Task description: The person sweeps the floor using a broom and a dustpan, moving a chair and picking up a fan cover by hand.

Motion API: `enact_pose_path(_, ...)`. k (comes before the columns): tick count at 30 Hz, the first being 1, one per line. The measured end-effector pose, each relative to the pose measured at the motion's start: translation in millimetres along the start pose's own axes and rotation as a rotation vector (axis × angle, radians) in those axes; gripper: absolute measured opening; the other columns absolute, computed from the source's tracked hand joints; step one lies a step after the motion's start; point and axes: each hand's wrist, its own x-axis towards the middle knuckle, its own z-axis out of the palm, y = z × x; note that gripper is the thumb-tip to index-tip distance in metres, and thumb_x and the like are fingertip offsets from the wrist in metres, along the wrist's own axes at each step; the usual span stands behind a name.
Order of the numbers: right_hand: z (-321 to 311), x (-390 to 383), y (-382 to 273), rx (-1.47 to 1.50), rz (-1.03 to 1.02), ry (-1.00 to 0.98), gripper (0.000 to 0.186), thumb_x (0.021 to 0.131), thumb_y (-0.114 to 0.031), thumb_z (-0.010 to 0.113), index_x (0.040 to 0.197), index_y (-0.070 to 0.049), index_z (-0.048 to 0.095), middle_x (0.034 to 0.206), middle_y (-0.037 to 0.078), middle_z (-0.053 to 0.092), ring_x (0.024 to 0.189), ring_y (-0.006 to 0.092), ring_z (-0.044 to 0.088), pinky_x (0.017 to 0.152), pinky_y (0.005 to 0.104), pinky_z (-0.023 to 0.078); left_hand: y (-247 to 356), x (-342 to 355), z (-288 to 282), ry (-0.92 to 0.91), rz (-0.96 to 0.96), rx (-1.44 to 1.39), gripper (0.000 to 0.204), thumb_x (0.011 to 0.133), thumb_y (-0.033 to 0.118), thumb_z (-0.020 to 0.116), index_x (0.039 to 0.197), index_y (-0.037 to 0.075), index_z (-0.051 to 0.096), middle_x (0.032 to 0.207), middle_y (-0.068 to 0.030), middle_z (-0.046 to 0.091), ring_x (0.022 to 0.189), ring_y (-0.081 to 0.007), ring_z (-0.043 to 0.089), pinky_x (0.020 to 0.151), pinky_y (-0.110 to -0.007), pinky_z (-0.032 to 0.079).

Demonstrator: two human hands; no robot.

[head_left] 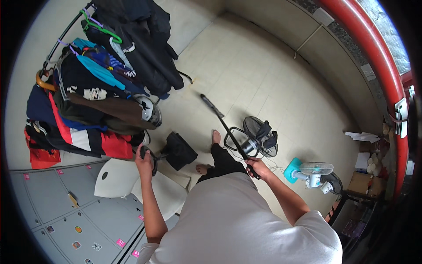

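My right hand (pixel 259 168) is closed round the upper end of a long black broom (pixel 234 141). Its narrow, dark head points away from me, at or just above the pale tiled floor (pixel 246 66). On the left, my left hand (pixel 143 161) grips the dark handle of a black dustpan (pixel 179 151), whose pan is down near the floor by my feet. Part of that handle is hidden by the fingers. Beside the broom stands a black floor fan (pixel 259 137) with dark cloth on its cage.
A rack of hanging clothes (pixel 110 114) stands far left. Grey lockers (pixel 57 189) and a white chair (pixel 160 196) are close by my left arm. To the right are a turquoise-and-white fan (pixel 313 169), a dark shelf (pixel 351 198) and a red pipe (pixel 371 37). Cords trail near the fans.
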Motion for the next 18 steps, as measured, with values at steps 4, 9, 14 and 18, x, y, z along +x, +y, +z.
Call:
enact_pose_path(4,4.9,28.4,-23.1,0.216,-0.101,-0.002,0.022,0.094,-0.022,0.056,0.103,-0.003,0.054,0.066,0.005,0.055,0.047,0.0142,0.052,0.039,0.0298,0.039,16.3,14.8,50.7,-0.038,0.077,-0.045,0.039,0.094,0.003,0.056,0.132,0.012,0.053,0.062,0.0066,0.046,0.041,-0.0021,0.033,0.036,-0.022,0.023)
enact_pose_path(9,-17.0,70.0,-75.9,0.176,-0.139,0.086,0.018,0.093,-0.021,0.057,0.091,-0.003,0.056,0.064,0.005,0.055,0.047,0.0151,0.052,0.040,0.0306,0.039,44.4,48.3,109.4,-0.136,-0.055,-0.119,0.041,0.096,0.004,0.054,0.134,0.015,0.048,0.057,0.0078,0.038,0.040,-0.0017,0.031,0.034,-0.022,0.022)
enact_pose_path(14,-66.7,130.3,-123.3,0.077,-0.231,0.211,0.019,0.091,-0.017,0.058,0.096,0.002,0.059,0.063,0.007,0.055,0.044,0.0181,0.052,0.042,0.0329,0.043,69.9,108.0,165.5,-0.161,0.038,-0.093,0.037,0.094,0.001,0.054,0.130,0.010,0.052,0.073,0.0051,0.047,0.048,-0.0021,0.035,0.040,-0.021,0.026)
enact_pose_path(18,-142.5,191.1,-154.3,-0.298,-0.149,0.467,0.030,0.092,-0.015,0.054,0.114,0.004,0.057,0.063,0.011,0.059,0.047,0.0206,0.059,0.040,0.0374,0.048,69.0,150.2,194.3,-0.182,0.002,-0.111,0.035,0.094,0.000,0.054,0.129,0.006,0.053,0.083,0.0022,0.052,0.060,-0.0048,0.042,0.053,-0.021,0.037)
